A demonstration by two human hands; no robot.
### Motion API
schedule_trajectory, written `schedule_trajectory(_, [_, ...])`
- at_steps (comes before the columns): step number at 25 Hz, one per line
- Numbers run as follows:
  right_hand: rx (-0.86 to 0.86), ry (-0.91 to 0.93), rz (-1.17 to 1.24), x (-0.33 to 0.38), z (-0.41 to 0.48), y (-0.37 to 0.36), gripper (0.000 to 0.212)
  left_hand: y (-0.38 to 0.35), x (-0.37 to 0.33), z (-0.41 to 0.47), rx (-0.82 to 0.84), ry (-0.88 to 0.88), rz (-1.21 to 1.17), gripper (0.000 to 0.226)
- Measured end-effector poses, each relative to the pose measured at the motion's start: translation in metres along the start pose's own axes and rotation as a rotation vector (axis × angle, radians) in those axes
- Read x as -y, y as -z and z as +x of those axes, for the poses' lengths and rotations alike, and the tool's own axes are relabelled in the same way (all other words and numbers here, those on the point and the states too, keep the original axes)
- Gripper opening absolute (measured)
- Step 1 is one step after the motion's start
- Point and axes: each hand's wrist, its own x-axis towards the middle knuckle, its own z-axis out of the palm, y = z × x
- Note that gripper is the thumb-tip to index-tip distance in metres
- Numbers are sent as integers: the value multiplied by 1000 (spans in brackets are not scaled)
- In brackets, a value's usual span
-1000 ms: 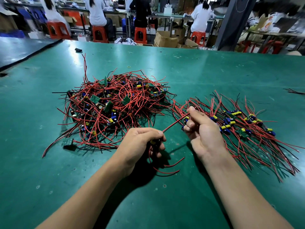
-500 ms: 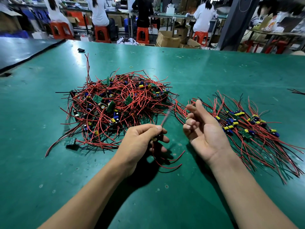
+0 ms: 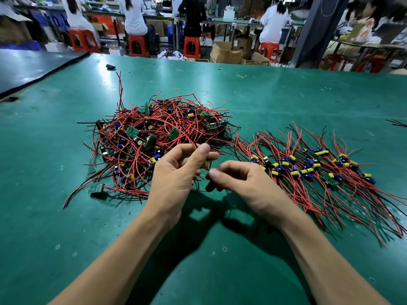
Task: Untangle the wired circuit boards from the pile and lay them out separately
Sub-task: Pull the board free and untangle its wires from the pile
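on the wide green-matted table (image 3: 275, 93) a tangled pile of small green circuit boards with red and black wires (image 3: 158, 133) lies left of centre. just beside it on the right, with a few wires touching, is a spread of separated wired boards with blue and yellow parts (image 3: 319, 168), laid side by side, their wires fanning toward the near right edge. the left hand (image 3: 176, 175) hovers at the near edge of the pile, thumb up, its fingers (image 3: 182, 151) curled and pinching a single wired circuit board (image 3: 206, 165) (only a yellow bit and thin red strands show past the thumb). the right hand (image 3: 244, 183) is just beside it, between pile and spread, fingers bent inward and the thumb tip toward the left hand; it is blurred, so i cannot tell whether it is grasping a wire. a lone green board with a black part (image 3: 97, 188) lies at the pile's near left fringe. farther off on the table sit a small black object (image 3: 110, 66) and a yellow rubber band (image 3: 176, 89).
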Motion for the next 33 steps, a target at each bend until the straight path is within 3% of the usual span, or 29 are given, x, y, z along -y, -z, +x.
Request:
schedule_trajectory(3, [-49, 58, 48, 2, 1, -3, 23, 3, 1, 3, 28, 7, -50, 25])
schedule_trajectory(8, [-318, -62, 393, 3, 7, 7, 26, 2, 5, 3, 184, 162, -262, 25])
schedule_trajectory(12, [-277, -72, 447, 1, 6, 10, 19, 0, 5, 4, 236, 379, -425, 21])
schedule_trajectory(16, [-170, -22, 335, -2, 4, 7, 18, 1, 6, 2, 270, 497, -329, 30])
schedule_trajectory(20, [-244, 88, 199, -2, 4, 10, 14, -1, 9, 0, 292, 483, -219, 26])
schedule_trajectory(22, [-275, 108, 96, -4, 4, 10, 24, 2, 8, 0, 295, 473, -236, 21])
schedule_trajectory(27, [-580, 200, -278, -11, 5, 11, 41, 2, 11, 2, 234, 420, -254, 18])
schedule_trajectory(29, [-444, 174, -150, -10, 5, 11, 40, 1, 12, 2, 188, 362, -236, 21])
schedule_trajectory(33, [-181, -119, 72, -9, 5, 5, 51, 3, 14, 0, 118, 226, -45, 31])
